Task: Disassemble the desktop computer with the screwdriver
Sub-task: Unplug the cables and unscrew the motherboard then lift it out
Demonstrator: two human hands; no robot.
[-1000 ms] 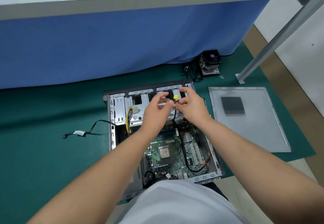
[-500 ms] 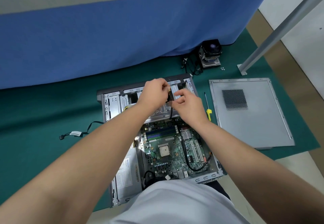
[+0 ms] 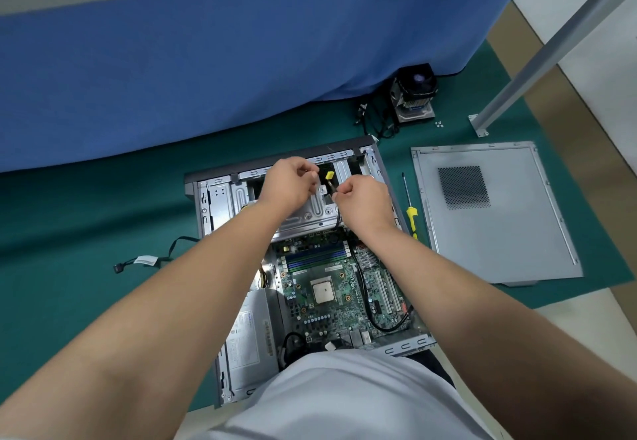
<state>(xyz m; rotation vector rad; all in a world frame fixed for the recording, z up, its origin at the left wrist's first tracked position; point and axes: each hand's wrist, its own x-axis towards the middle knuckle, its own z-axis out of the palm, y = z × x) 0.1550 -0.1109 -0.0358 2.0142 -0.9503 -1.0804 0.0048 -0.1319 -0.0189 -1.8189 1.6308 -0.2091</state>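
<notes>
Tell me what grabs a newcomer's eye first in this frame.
The open computer case lying flat on the green mat, its green motherboard exposed. Over its far end the left hand and right hand work a black cable with a yellow connector. To the right lie the yellow-handled screwdriver and the removed side panel.

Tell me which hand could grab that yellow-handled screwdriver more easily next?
Probably the right hand. The screwdriver lies on the green mat just right of the case, beside that wrist. The left hand would have to cross over.
</notes>
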